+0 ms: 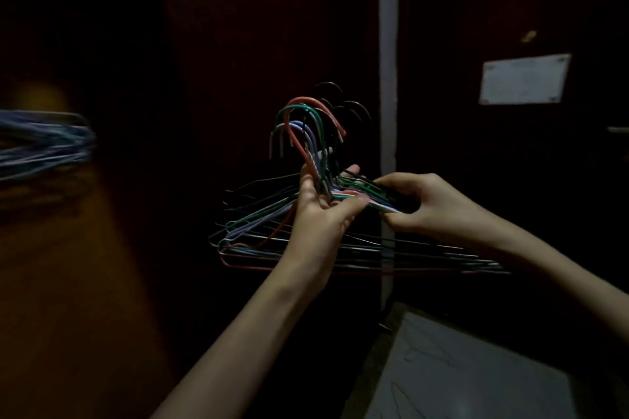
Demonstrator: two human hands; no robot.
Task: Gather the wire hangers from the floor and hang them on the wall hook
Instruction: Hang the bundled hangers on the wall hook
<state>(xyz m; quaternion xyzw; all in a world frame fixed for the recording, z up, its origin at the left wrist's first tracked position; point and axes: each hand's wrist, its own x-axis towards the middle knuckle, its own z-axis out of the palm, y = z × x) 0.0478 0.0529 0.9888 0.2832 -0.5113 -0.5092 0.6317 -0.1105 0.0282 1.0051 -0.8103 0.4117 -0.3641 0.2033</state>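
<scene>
A bundle of several wire hangers [265,231], red, green, lilac and dark, is held upright in mid-air in front of a dark wall. Their hook ends [306,119] fan out above my hands. My left hand [323,207] grips the bundle at the necks, just under the hooks. My right hand [432,204] pinches the right shoulder wires close to the necks. The bottom bars stretch out to the right below my right forearm. No wall hook can be made out in the dim light.
A pale vertical pipe or strip [388,61] runs down the wall behind the hangers. A white plate [524,78] is fixed to a dark door at right. Blurred blue cords [44,143] cross the left edge. A pale floor tile [459,371] lies lower right.
</scene>
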